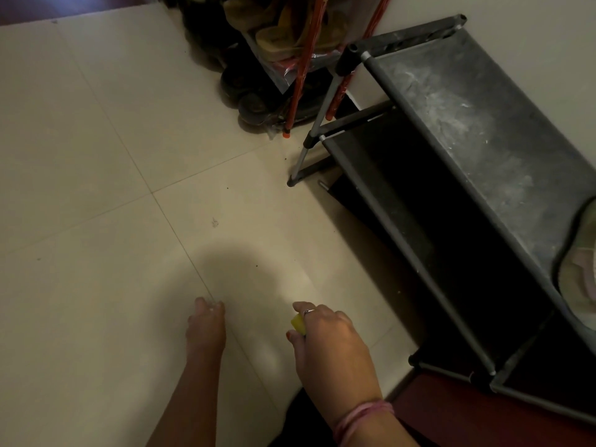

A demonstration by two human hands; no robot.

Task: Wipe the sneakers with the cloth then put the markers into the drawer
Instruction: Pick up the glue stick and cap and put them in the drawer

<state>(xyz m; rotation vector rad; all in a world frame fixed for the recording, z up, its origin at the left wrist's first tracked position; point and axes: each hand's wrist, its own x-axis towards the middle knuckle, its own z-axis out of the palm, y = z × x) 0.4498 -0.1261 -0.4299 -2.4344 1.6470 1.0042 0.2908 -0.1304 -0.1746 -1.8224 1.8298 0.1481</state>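
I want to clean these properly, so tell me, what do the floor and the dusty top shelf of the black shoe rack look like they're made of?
The floor looks like glazed ceramic or similar tile: pale cream squares with thin grout lines and a soft sheen. The top shelf looks like dark fabric or thin sheet stretched between rails, matte, with whitish dust smears. The rack's poles look like grey metal tubes in black plastic joints.
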